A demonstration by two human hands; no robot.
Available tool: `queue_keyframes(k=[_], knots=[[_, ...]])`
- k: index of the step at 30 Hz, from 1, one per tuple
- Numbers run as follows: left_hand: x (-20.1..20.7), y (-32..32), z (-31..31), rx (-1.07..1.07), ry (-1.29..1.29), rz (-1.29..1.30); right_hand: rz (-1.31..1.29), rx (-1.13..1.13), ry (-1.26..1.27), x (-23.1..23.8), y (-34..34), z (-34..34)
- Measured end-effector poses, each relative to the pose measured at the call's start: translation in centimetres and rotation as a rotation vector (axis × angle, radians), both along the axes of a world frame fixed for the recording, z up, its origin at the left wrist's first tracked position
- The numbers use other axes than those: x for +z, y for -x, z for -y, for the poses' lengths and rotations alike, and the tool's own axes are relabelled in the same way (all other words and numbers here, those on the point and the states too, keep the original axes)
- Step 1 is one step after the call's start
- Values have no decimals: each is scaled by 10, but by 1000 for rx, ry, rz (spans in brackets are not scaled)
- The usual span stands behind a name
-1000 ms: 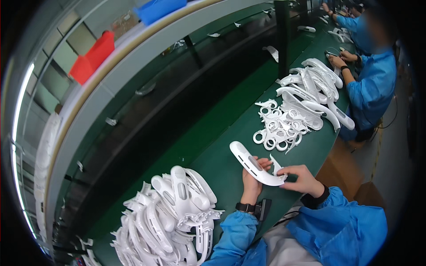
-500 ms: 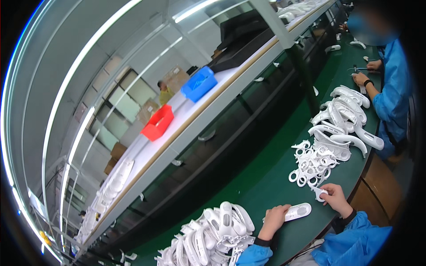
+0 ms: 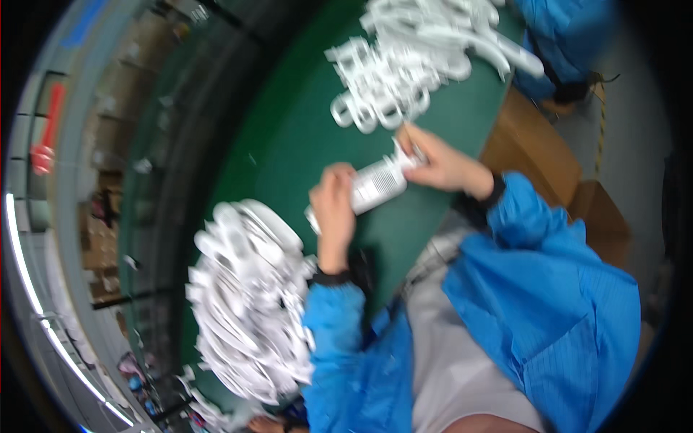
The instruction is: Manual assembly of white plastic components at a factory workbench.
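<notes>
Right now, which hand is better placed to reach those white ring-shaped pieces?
Probably the right hand: it is just below the ring-shaped pieces in the view, though it seems to pinch a small white piece. The left hand is farther off, wrapped over the long white part.

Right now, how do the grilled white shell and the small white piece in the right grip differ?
Size: the shell is broader than what shows of the small piece.
Surface: the shell shows a dark-lined grille; the small piece, partly hidden, shows none.
Hold: the left grip covers part of the shell; the right grip pinches the small piece.
Both are white and blurred.
</notes>
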State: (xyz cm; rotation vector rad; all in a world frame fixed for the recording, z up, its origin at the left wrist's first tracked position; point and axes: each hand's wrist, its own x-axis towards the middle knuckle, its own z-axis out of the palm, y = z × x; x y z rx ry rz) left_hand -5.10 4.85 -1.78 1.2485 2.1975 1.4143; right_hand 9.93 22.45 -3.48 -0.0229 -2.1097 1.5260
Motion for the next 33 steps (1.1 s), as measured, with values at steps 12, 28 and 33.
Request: queue_keyframes(k=[12,28,33], knots=[[2,-13,19,-78,271,-175,367,308,-39,5,26,8],[0,-27,5,-111,340,-389,333,407,-313,5,24,-10],[1,-27,6,-122,325,-395,323,400,-332,5,26,-7]])
